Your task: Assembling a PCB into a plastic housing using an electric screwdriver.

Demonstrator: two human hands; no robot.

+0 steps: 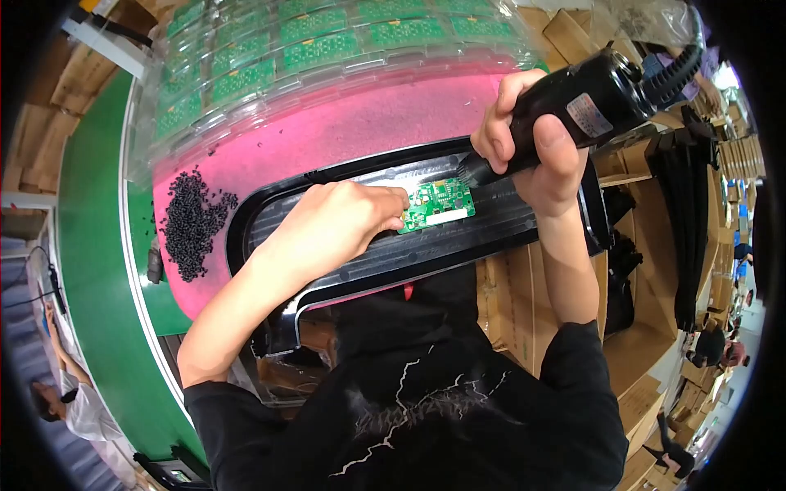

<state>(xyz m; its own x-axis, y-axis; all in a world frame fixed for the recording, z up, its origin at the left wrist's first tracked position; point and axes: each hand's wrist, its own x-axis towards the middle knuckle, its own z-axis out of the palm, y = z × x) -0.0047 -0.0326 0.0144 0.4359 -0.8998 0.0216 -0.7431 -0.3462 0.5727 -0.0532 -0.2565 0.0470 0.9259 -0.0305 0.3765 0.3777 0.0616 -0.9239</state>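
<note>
A green circuit board [440,201] with a white connector strip lies inside a long black plastic housing [409,260]. My left hand [354,214] pinches the board's left end between thumb and fingers. Wrapped in my right hand [550,155] is a black electric screwdriver [573,106], tilted, with its cord leaving at the upper right. Its nose points down at the board's upper right corner; the bit is too dark to make out, so I cannot tell whether it touches.
Left of the housing, a heap of small black screws [195,225] lies on a pink mat [344,123]. Clear plastic trays [327,49] of green boards are stacked behind. Cardboard boxes [639,335] and long black parts [692,221] stand to the right. Other people appear at both edges.
</note>
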